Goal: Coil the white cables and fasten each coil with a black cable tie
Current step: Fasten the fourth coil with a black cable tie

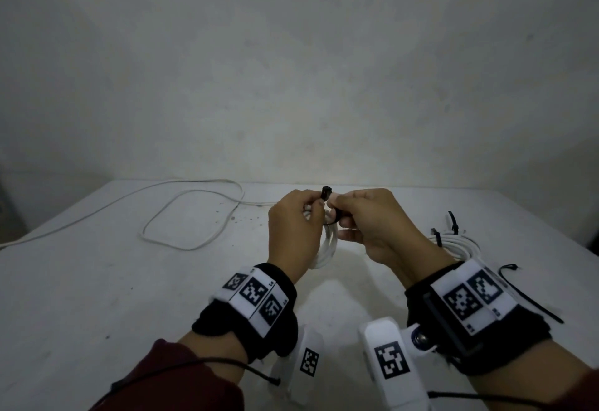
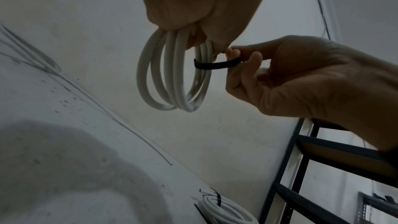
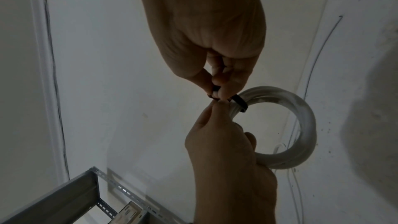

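Observation:
A small white cable coil [image 1: 326,250] hangs above the table between both hands. My left hand [image 1: 316,205] grips the top of the coil [image 2: 172,77], fingers curled round its strands. A black cable tie [image 2: 215,65] is looped loosely around one side of the coil. My right hand [image 1: 335,208] pinches the tie between thumb and fingers, right against the left hand's fingertips. The tie's end [image 1: 325,191] sticks up between the two hands. In the right wrist view the tie [image 3: 240,102] crosses the coil [image 3: 301,125] just below my pinching fingers [image 3: 224,89].
A loose white cable [image 1: 181,216] snakes over the white table [image 1: 129,297] at the back left. A tied white coil [image 1: 453,242] lies at the right, with a spare black tie [image 1: 531,297] nearer me. Metal shelving [image 2: 323,159] stands beside the table.

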